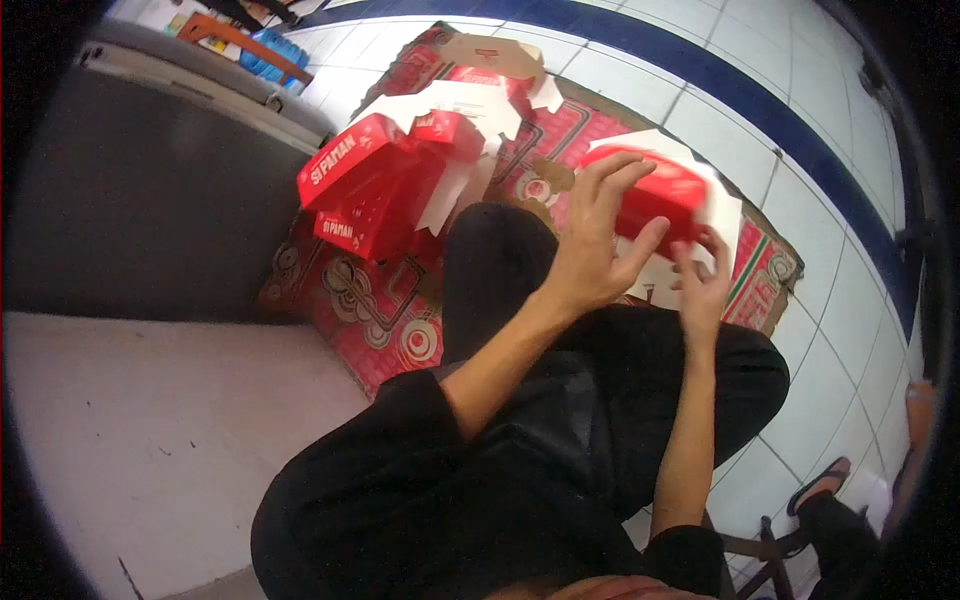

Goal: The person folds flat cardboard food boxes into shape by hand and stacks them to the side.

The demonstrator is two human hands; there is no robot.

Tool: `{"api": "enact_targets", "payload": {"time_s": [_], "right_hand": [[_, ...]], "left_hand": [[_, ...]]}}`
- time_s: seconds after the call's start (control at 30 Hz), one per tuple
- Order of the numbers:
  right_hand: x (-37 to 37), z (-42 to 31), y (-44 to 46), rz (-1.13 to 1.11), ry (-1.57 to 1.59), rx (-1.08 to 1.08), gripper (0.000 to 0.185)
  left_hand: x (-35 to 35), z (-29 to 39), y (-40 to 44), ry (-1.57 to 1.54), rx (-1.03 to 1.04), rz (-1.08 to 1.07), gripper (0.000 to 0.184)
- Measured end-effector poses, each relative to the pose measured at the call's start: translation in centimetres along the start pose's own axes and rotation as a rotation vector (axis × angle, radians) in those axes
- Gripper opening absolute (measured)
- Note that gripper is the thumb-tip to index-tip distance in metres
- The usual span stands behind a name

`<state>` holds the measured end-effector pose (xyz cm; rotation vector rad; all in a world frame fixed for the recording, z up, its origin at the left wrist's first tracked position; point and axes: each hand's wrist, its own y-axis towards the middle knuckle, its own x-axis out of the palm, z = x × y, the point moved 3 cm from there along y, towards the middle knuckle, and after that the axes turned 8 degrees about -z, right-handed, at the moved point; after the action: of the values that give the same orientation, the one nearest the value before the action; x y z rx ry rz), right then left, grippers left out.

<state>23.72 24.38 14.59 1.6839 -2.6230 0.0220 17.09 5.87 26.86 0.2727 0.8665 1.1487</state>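
Note:
In front of my crossed legs is a red and white cardboard food box, somewhat blurred, with white flaps spread around it. My left hand is at the box's left side, with curved fingers over its top and the thumb at its front. At the near right corner, the bent fingers of my right hand grip the box's edge. Part of the box is hidden behind both hands. To the left lie several red folded boxes lettered "SI PAMAN", heaped against each other.
Flat white and red box blanks lie at the far end of the patterned red mat. A dark grey panel stands at left. White tiles and a blue stripe border the mat. Another person's foot shows at lower right.

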Motion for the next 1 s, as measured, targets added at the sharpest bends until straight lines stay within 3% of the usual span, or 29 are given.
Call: {"api": "enact_targets", "payload": {"time_s": [0.07, 0.17, 0.23, 0.3, 0.33, 0.4, 0.47, 0.53, 0.6, 0.63, 0.7, 0.8, 0.9, 1.0], "right_hand": [[-2.2, 0.5, 0.5, 0.163, 0.16, 0.157, 0.056], [-4.1, 1.5, 0.5, 0.315, 0.379, 0.246, 0.052], [-4.6, 1.2, 0.4, 0.396, 0.445, 0.245, 0.051], [-3.2, -0.4, 0.1, 0.319, 0.424, 0.102, 0.044], [-1.7, -3.1, -0.3, 0.253, 0.457, 0.028, 0.039], [0.7, -5.8, -0.6, 0.022, 0.482, -0.066, 0.046], [5.3, -11.9, -2.6, -0.323, 0.408, -0.16, 0.068], [7.7, -16.5, -2.9, -0.715, 0.188, -0.396, 0.066], [8.7, -18.2, -2.8, -0.943, 0.037, -0.611, 0.064], [8.7, -18.1, -2.6, -0.944, 0.026, -0.628, 0.046], [8.5, -15.5, -2.0, -0.924, -0.061, -0.564, 0.037], [6.7, -9.0, -2.1, -0.818, -0.313, -0.428, 0.026], [4.4, -0.6, -2.4, -0.624, -0.191, -0.307, 0.029], [2.9, -2.2, -2.0, -0.439, -0.216, -0.224, 0.02]], "left_hand": [[0.6, -1.9, -2.0, -0.093, -0.083, 0.101, 0.046], [2.4, -6.4, -6.6, -0.073, -0.203, 0.018, 0.042], [4.5, -7.8, -8.8, 0.296, -0.264, -0.51, 0.048], [5.3, -6.6, -8.4, 0.254, -0.209, -0.544, 0.048], [5.7, -6.2, -8.3, 0.224, -0.173, -0.593, 0.048], [6.7, -7.5, -8.9, 0.276, -0.161, -0.598, 0.052], [7.3, -8.1, -8.8, 0.325, -0.181, -0.67, 0.056], [8.0, -8.5, -9.6, 0.323, -0.187, -0.743, 0.055], [7.9, -9.1, -10.0, 0.337, -0.18, -0.799, 0.055], [8.0, -9.4, -10.0, 0.348, -0.176, -0.821, 0.055], [8.4, -10.0, -10.0, 0.372, -0.167, -0.854, 0.055], [9.7, -11.0, -9.9, 0.404, -0.172, -0.894, 0.055], [11.5, -11.7, -9.7, 0.43, -0.156, -0.94, 0.054], [13.8, -12.0, -9.6, 0.455, -0.139, -0.996, 0.054]]}}
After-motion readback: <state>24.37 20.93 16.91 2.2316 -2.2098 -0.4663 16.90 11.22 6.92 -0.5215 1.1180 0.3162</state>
